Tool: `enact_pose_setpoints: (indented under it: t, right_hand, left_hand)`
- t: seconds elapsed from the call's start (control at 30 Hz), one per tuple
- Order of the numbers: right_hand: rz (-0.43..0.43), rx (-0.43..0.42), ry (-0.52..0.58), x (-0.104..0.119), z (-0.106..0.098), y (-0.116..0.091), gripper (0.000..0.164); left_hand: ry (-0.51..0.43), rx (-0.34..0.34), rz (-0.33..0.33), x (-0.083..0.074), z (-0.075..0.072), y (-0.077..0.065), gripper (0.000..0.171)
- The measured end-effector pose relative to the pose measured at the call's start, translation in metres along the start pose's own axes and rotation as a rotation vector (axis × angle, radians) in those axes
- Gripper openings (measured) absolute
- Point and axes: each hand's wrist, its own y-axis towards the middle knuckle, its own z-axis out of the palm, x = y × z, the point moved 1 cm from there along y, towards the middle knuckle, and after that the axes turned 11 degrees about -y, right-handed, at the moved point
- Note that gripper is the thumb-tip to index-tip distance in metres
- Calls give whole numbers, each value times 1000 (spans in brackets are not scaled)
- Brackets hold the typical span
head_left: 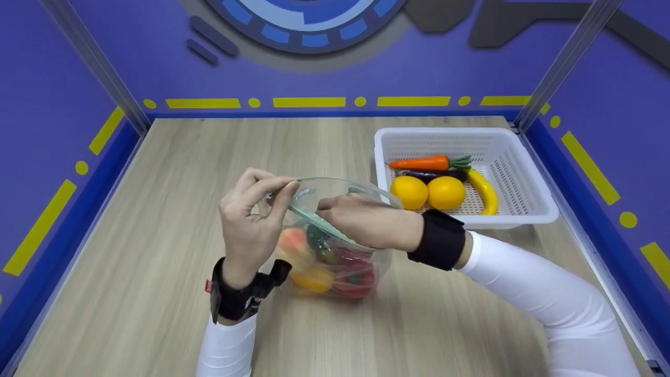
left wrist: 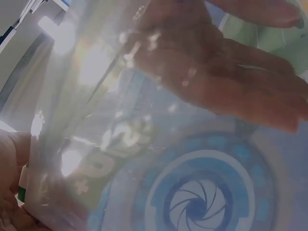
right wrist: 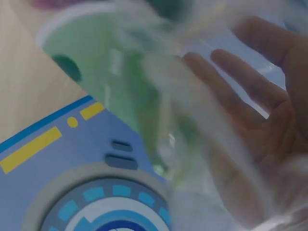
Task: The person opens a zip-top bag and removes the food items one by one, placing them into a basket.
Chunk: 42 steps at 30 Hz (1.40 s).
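A clear plastic bag (head_left: 327, 226) with a green-tinted upper edge stands on the table, its mouth spread. My left hand (head_left: 251, 204) pinches the left side of that edge between thumb and fingers. Through the mouth reaches my right hand (head_left: 361, 217), palm and spread fingers showing in the right wrist view with nothing held. Inside, low down, lie a peach-coloured fruit (head_left: 294, 241), a yellow-orange fruit (head_left: 314, 279), a dark green piece (head_left: 316, 240) and a red piece (head_left: 356, 277), blurred by the plastic. The left wrist view sees the right hand (left wrist: 216, 72) through the film.
A white slotted basket (head_left: 542, 209) stands at the back right, close to the bag. It holds a carrot (head_left: 419, 163), an eggplant (head_left: 424, 175), two yellow-orange round fruits (head_left: 446, 192) and a banana (head_left: 482, 191). Blue-purple panels (head_left: 335, 78) border the wooden table (head_left: 157, 235).
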Motion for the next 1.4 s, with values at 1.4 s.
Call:
enact_pose_setpoints:
  t: [1.4]
  right_hand:
    - [22,-369,297,-17,-33,-87,57]
  left_hand:
    - [57,-19,-12,6,0,0,8]
